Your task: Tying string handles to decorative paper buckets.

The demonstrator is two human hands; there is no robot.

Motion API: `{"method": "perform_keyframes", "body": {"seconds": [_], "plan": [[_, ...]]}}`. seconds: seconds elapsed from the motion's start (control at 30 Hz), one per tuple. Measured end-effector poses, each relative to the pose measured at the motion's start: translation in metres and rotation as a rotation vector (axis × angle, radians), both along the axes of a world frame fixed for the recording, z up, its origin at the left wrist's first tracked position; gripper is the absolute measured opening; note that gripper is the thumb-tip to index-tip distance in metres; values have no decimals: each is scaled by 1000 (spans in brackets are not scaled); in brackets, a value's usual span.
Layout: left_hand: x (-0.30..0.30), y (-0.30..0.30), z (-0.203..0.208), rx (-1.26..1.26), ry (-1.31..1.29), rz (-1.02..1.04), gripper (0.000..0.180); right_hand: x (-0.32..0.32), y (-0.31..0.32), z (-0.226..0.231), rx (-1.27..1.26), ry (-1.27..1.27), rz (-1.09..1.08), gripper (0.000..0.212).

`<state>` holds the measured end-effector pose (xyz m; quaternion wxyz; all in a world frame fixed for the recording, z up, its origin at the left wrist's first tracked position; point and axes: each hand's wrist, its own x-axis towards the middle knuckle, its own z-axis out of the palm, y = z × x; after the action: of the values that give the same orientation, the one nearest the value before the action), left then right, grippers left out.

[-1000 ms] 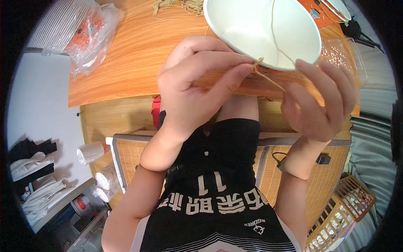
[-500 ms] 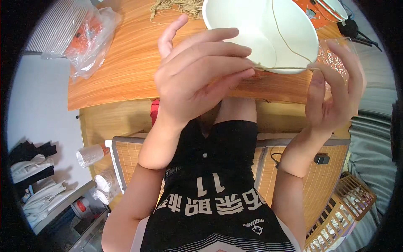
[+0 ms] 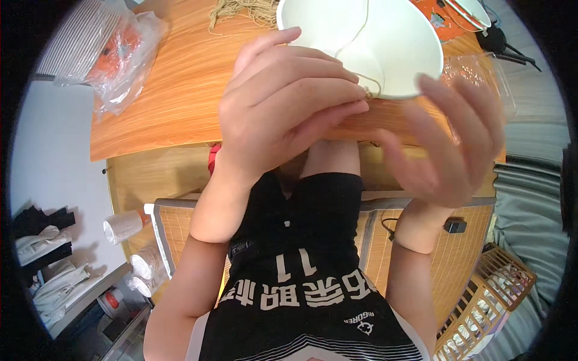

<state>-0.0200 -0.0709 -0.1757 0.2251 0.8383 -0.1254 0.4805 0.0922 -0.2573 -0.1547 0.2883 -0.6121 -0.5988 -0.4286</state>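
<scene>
Pinching thin, looped tan cord (image 3: pixel 368 94), left fingers (image 3: pixel 325 90) curve.

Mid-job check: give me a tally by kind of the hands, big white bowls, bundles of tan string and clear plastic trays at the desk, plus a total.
Hands: 2 (left hand, right hand)
Big white bowl: 1
Bundle of tan string: 1
Clear plastic tray: 1
Total: 5
</scene>
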Motion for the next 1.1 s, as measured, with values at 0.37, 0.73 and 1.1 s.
{"method": "perform_keyframes", "body": {"seconds": [0.37, 0.73, 1.1], "plan": [[3, 1, -2, 12, -23, 5, 19, 3, 2, -14, 15, 17, -64, 24], [3, -6, -7, 68, -99, 60, 19, -7, -9, 7, -272, 11, -6, 38], [-7, -22, -26, -16, -158, 221, 21, -36, -8, 4, -342, 437, -136, 25]]}}
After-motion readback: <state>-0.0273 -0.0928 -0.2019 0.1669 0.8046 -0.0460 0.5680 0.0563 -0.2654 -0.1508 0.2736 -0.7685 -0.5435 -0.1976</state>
